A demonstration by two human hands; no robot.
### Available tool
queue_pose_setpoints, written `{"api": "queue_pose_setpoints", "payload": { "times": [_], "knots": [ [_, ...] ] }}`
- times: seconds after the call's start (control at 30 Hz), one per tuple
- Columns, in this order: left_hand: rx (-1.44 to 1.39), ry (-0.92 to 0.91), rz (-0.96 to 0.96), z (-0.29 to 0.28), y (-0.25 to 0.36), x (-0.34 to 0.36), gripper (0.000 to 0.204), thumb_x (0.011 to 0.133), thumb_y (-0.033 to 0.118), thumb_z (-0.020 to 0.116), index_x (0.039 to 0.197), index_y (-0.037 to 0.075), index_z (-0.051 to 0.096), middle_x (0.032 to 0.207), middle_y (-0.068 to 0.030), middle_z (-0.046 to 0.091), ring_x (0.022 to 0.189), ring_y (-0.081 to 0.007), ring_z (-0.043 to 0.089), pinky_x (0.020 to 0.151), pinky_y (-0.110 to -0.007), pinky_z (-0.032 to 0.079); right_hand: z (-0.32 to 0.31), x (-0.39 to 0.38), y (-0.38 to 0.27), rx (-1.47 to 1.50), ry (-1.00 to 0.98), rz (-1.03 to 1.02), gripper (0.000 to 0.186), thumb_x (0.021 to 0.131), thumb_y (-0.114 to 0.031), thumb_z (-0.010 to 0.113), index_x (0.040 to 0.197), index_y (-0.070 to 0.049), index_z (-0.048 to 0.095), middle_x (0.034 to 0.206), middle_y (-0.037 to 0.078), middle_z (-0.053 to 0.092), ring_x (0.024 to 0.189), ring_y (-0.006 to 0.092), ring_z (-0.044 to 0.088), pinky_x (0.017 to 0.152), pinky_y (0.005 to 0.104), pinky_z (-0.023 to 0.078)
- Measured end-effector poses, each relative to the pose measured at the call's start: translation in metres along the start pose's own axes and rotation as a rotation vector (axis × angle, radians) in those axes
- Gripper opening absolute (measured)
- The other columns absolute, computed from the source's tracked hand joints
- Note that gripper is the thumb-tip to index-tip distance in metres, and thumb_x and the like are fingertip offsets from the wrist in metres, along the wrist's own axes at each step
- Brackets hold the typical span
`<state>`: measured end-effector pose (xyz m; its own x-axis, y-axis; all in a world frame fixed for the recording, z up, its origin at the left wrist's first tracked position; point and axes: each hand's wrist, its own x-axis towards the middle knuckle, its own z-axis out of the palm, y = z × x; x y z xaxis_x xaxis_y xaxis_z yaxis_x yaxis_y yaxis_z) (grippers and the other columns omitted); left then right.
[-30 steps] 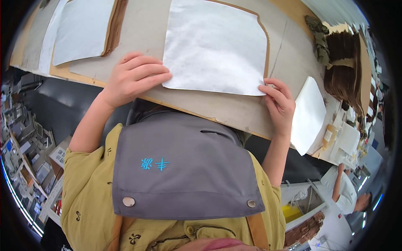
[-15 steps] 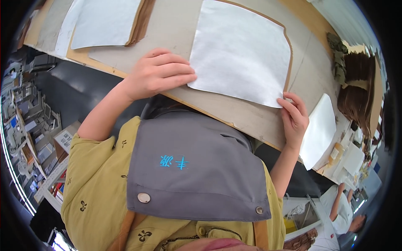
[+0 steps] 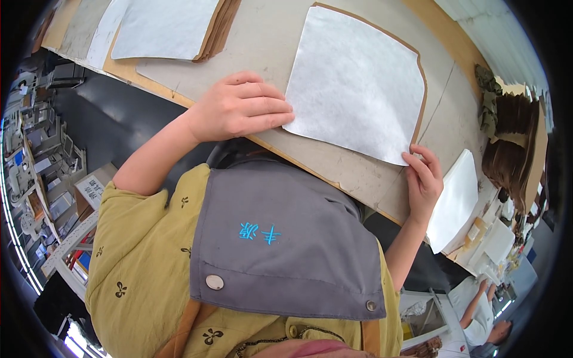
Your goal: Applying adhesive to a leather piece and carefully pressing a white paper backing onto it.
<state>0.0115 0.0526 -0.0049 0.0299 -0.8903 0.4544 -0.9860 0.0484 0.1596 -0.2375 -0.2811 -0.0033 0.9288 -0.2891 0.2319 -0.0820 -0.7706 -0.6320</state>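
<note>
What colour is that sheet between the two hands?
The sheet is silvery white, with brown showing along its right edge; clearest in the head view.

A white sheet point(image 3: 358, 83) lies over a brown layer point(image 3: 425, 89) on the table point(image 3: 262, 48)

Free tabletop point(image 3: 265, 45) between left stack point(image 3: 167, 28) and sheet point(image 3: 358, 83)

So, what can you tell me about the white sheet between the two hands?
The white sheet is roughly four-sided, with a stepped upper right corner and a smooth, faintly mottled face that looks papery. A brown layer shows along its top and right edges. It lies nearly flat, slanted, on the gray tabletop. The left hand touches its lower left corner; the right hand touches its lower right.
</note>
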Motion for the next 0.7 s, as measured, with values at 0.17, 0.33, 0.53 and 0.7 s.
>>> {"api": "queue_pose_setpoints", "payload": {
  "times": [0.17,0.33,0.53,0.7],
  "knots": [
    [-0.002,-0.035,0.010,-0.001,0.000,-0.008,0.025,0.090,0.011,0.065,0.112,0.015,0.074,0.111,0.0064,0.073,0.102,-0.0122,0.068,0.089,-0.030,0.052,0.000,-0.003,0.002,0.012,0.014,-0.010,0.034,0.075,0.015,0.072,0.102,-0.005,0.079,0.113,0.006,0.071,0.073,0.0127,0.059,0.066,0.0261,0.050],
    [0.001,-0.078,0.057,-0.006,-0.003,-0.004,0.031,0.091,0.012,0.064,0.120,0.018,0.072,0.113,0.0072,0.073,0.103,-0.0119,0.067,0.089,-0.030,0.052,-0.003,-0.003,-0.001,-0.001,-0.008,0.023,0.034,0.075,0.014,0.072,0.102,-0.005,0.079,0.113,0.006,0.071,0.073,0.0126,0.059,0.066,0.0262,0.050],
    [-0.073,-0.166,0.055,-0.010,-0.017,0.027,0.044,0.101,0.046,0.057,0.134,0.019,0.067,0.134,0.0012,0.067,0.120,-0.0173,0.064,0.099,-0.036,0.049,-0.002,0.001,-0.003,-0.011,-0.024,0.010,0.032,0.076,0.013,0.073,0.101,-0.006,0.079,0.113,0.006,0.071,0.074,0.0136,0.061,0.066,0.0267,0.051],
    [-0.021,-0.399,0.051,0.031,-0.022,0.088,0.091,0.093,0.078,0.030,0.160,0.017,0.036,0.167,-0.0034,0.033,0.153,-0.0246,0.031,0.128,-0.050,0.017,-0.004,-0.001,-0.001,-0.011,-0.013,-0.008,0.031,0.076,0.012,0.073,0.101,-0.006,0.078,0.113,0.006,0.070,0.076,0.0142,0.063,0.067,0.0271,0.052]
  ]
}}
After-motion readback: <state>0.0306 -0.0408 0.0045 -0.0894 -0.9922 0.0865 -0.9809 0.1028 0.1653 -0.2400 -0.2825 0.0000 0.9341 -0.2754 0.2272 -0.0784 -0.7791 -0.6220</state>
